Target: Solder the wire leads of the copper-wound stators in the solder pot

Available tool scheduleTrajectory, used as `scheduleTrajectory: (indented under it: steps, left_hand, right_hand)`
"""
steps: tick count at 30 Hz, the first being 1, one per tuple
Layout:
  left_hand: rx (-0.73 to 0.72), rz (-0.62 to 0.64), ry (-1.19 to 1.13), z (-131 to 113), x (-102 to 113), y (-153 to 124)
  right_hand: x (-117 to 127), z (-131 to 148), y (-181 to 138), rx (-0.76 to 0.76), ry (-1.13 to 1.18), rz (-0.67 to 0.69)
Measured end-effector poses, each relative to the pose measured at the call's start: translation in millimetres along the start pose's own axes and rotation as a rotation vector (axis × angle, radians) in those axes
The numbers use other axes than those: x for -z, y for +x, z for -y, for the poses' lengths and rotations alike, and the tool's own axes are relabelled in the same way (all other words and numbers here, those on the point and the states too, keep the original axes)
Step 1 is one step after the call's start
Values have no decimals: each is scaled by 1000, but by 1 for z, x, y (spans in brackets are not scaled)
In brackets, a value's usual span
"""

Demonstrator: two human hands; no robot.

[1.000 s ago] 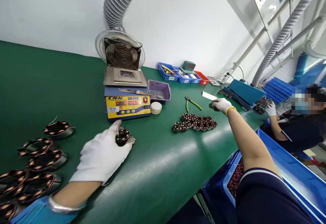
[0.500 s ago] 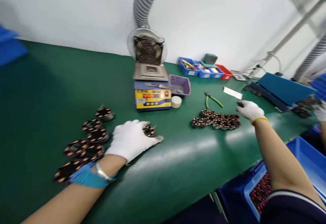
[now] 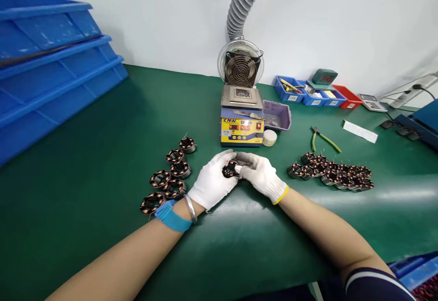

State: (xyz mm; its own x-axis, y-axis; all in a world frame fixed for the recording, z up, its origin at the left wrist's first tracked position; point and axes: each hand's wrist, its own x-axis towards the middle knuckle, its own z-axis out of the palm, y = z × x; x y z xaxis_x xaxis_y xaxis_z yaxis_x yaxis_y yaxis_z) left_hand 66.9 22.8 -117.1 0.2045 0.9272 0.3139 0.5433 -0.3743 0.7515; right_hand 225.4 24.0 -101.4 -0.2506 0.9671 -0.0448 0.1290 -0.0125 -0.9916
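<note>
A black ring-shaped motor stator with copper windings (image 3: 230, 169) is between my two gloved hands, just in front of the solder pot (image 3: 242, 127). My left hand (image 3: 214, 180) wraps round its left side. From the right, my right hand (image 3: 260, 172) closes its thumb and fingers on the stator's right edge. Several like stators (image 3: 180, 169) lie in a loose group left of my left wrist. A denser cluster of stators (image 3: 330, 172), thin wire ends sticking up, sits to the right of my right hand.
Behind the pot stands a fan with a grey duct (image 3: 241, 69). A purple tray (image 3: 286, 121) and a round white tin (image 3: 269, 137) are beside it. Green-handled cutters (image 3: 325, 139) and a white strip (image 3: 360, 131) lie rightward. Stacked blue crates (image 3: 61, 82) fill the left.
My right hand has come in from beyond the right cluster and joined my left hand at the stator. The view has swung left, bringing the blue crates in.
</note>
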Motion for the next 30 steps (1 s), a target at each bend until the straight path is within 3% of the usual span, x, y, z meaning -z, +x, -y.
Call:
scheduleTrajectory:
  steps: [4,7,15,17,22,24,30]
  left_hand:
    - [22,24,-122,2,-6,2]
    - [105,49,-148,-2,-4,4]
    - [307,310,-510,-11,11,1]
    - [316,262,-584,-16,12,-3]
    - [294,-190,-643,-22,16,-10]
    - [297,-279,-658,-18,14,-9]
    - [245,-57,-474,-11,1,-1]
  right_hand:
    - [-2,-6,-9,171,-306,-239]
    - [1,-8,-15,272,-506,-312]
    - [8,-10,-11,192,-195,-291]
    - [10,-10,-8,177,-125,-289]
    - [14,-11,0,136,27,-340]
    - [13,-10,0,143,72,-340]
    - [8,-15,-5,207,-20,-299]
